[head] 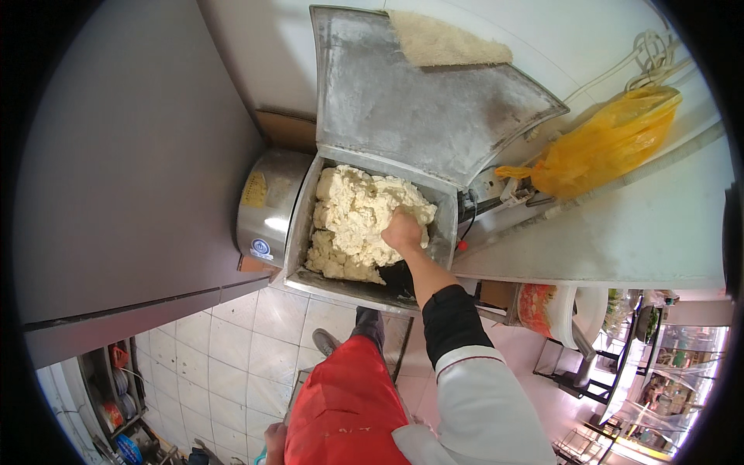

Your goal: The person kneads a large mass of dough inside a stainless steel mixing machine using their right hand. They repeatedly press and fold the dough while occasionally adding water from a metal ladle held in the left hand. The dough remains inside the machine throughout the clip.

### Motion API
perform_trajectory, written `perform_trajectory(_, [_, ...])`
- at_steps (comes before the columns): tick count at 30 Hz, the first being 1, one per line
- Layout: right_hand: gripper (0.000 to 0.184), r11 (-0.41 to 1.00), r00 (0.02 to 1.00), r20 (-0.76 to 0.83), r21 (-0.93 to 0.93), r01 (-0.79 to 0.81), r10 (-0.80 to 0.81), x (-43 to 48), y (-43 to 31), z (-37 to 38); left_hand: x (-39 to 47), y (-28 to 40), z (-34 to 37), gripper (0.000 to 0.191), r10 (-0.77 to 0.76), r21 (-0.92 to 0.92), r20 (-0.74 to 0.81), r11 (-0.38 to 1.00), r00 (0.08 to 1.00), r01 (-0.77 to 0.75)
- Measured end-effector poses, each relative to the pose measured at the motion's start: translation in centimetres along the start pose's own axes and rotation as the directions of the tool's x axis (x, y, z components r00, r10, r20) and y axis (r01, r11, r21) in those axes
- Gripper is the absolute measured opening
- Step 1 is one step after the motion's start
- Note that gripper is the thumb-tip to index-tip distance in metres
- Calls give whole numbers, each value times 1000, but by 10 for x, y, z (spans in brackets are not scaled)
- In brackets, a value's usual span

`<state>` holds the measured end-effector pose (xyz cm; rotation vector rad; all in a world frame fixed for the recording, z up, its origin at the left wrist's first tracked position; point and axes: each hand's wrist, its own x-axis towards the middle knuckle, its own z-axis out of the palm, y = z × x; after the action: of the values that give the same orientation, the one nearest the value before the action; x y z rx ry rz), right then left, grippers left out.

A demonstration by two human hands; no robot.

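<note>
A large lumpy mass of pale dough [363, 215] lies in the metal bowl of a dough mixer [293, 256], whose metal lid [407, 99] stands raised behind it. My right hand [403, 232] presses into the right part of the dough with its fingers curled; the fingertips are hidden, so a grip on dough cannot be made out. My left hand [275, 439] hangs low beside the red apron [349, 407], near a teal-rimmed item [261, 456] at the lower edge. Whether it holds that item cannot be told.
A grey panel [133, 163] rises at the left, beside the mixer's steel housing [270, 209]. A yellow plastic bag [610, 142] and cables hang at the right wall. A white bucket [561, 314] stands right of my arm. A beige cloth [450, 40] lies over the lid's top edge.
</note>
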<state>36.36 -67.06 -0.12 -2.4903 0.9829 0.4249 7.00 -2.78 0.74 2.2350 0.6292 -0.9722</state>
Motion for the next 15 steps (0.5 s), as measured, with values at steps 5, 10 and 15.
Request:
perform_trajectory(5, [63,991,987,156,119,-63,44,10,9,-11,-4,7,-9,32,89,32,-24,996,996,-89])
perform_trajectory(10, [87,979,998,-22,193,68,-65,-32,30,12,-8,5,-15,29,54,-3,-13,999,998,-54])
perform_trajectory(15, [93,968,998,-54,245,54,-43,-76,38,19,-8,8,-16,30,-2,54,63,999,998,-1])
